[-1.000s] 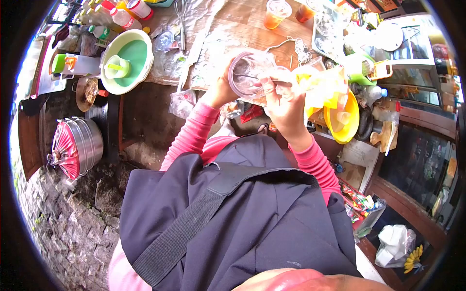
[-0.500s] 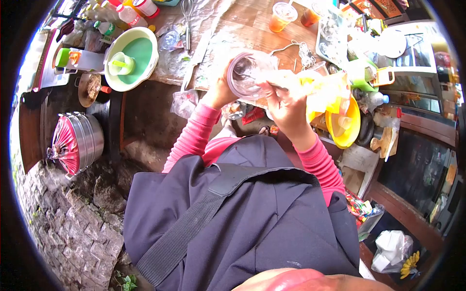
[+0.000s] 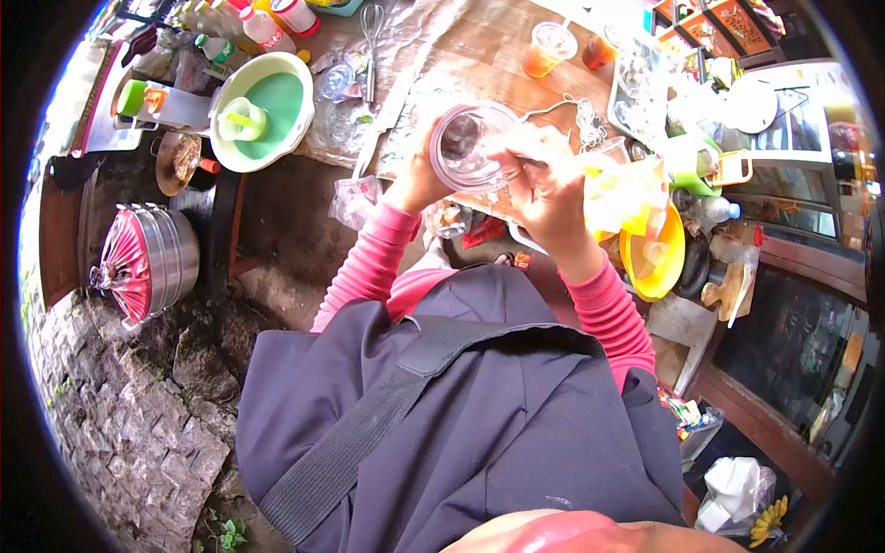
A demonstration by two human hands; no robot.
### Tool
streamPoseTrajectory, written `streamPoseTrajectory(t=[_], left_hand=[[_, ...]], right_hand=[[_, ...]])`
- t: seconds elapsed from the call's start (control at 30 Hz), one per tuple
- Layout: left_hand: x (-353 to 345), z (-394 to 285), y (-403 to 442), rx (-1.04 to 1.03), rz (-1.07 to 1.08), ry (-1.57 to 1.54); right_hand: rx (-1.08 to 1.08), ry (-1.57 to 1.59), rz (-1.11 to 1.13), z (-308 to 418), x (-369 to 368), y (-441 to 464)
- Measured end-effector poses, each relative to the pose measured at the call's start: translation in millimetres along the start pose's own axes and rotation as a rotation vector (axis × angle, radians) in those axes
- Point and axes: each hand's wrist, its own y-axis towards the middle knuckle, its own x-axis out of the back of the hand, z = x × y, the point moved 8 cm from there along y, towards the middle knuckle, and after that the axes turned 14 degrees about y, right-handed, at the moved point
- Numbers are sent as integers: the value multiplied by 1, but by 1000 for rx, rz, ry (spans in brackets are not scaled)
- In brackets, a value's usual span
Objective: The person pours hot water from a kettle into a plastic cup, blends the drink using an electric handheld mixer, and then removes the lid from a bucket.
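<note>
My left hand (image 3: 418, 177) is wrapped around the side of a clear plastic jar (image 3: 458, 147), tilted so that its round mouth faces me. A little greyish content shows inside, too washed out to name. At the jar's right rim, my right hand (image 3: 551, 194) has thumb and fingers pinched together. What sits in that pinch, if anything, is lost in the glare. Beyond the jar, a white cord (image 3: 588, 124) lies on the wooden table (image 3: 461, 46).
Left stand a pale basin (image 3: 300, 120) with green inside and a whisk (image 3: 371, 46). Two cups of orange-brown drink, one a lidded cup (image 3: 544, 57), stand at the back. On the right are a yellow bowl (image 3: 666, 272) and a green container (image 3: 696, 170). A steamer pot (image 3: 171, 258) sits lower left.
The view has shifted slightly. My right fingers have moved a little at the jar's rim, and the thin dark utensil seen inside the jar before no longer shows clearly. The left hand keeps its hold.
</note>
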Motion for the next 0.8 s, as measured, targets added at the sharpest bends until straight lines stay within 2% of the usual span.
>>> streamPoseTrajectory(t=[0.2,0.27,0.3,0.4,0.5,0.6,0.73,0.8], left_hand=[[-1,6,-3,33,20,-21],[1,4,-3,22,12,-5],[2,3,-3,10,7,10],[2,3,-5,-17,14,16],[3,4,-7,-41,-2,55],[7,2,-5,-47,-22,64],[7,0,-5,-58,-9,69],[6,4,-6,21,10,1]], right_hand=[[-40,23,80,7,-11,-4],[-324,218,-43,-17,-8,-8],[-324,218,-45,-21,-9,-9],[-17,42,-29,-4,-7,0],[58,-35,13,5,-7,3],[-43,-64,25,4,-8,-7],[-12,-96,30,11,-15,-11],[-211,48,-26,-9,-17,-15]])
